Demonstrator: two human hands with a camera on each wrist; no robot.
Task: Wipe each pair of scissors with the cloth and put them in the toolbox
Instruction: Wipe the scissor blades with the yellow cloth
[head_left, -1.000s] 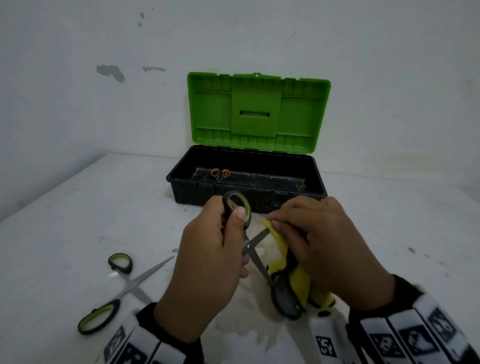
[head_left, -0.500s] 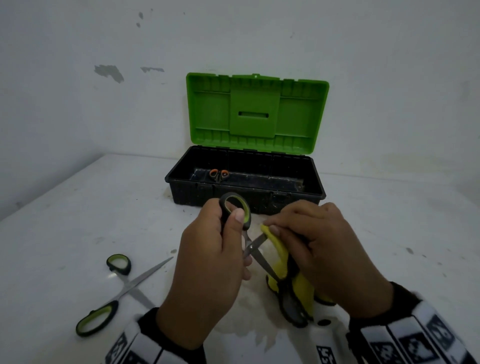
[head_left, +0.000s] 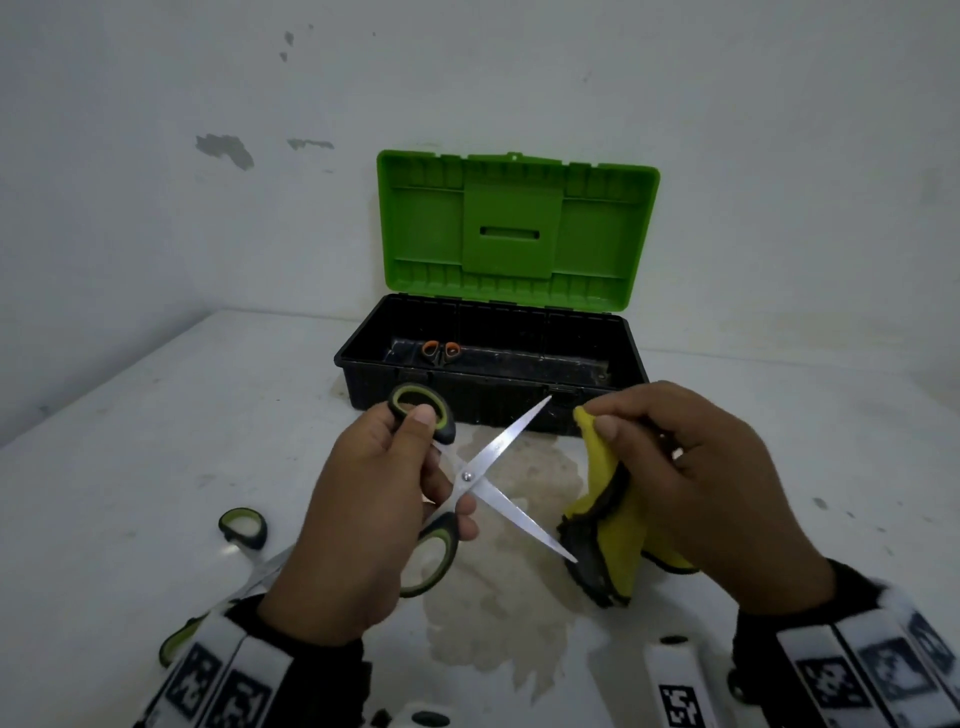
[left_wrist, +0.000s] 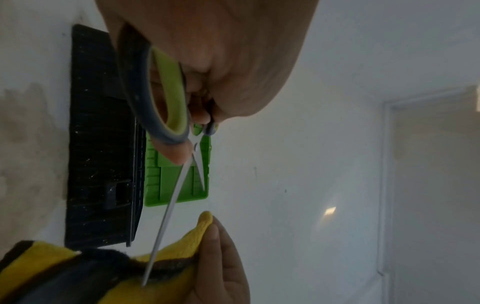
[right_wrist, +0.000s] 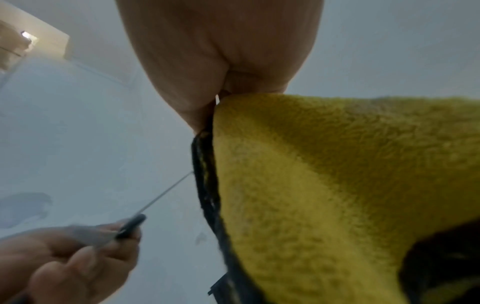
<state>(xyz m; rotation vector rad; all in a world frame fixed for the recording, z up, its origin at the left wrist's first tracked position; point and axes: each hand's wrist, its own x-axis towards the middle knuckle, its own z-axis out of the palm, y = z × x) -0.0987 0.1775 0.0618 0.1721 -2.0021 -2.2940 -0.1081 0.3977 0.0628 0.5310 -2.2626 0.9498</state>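
My left hand (head_left: 384, 499) grips the green-and-black handles of a pair of scissors (head_left: 493, 467) whose blades stand spread wide in a cross above the table. My right hand (head_left: 691, 478) pinches a yellow cloth with a black edge (head_left: 613, 525) just right of the blades; the lower blade tip touches the cloth. The left wrist view shows the scissors (left_wrist: 179, 185) pointing at the cloth (left_wrist: 168, 259). In the right wrist view the cloth (right_wrist: 324, 185) fills the frame. The toolbox (head_left: 493, 384), black with its green lid raised, stands behind and holds orange-handled scissors (head_left: 440, 351).
Another green-handled pair of scissors (head_left: 241, 530) lies on the white table (head_left: 130, 441) at the front left, partly under my left wrist. A brownish stain (head_left: 498, 613) marks the table below my hands. White walls close off the back and left.
The scissors' blades have come out of the cloth and opened wide. My right hand has drawn the cloth away to the right.
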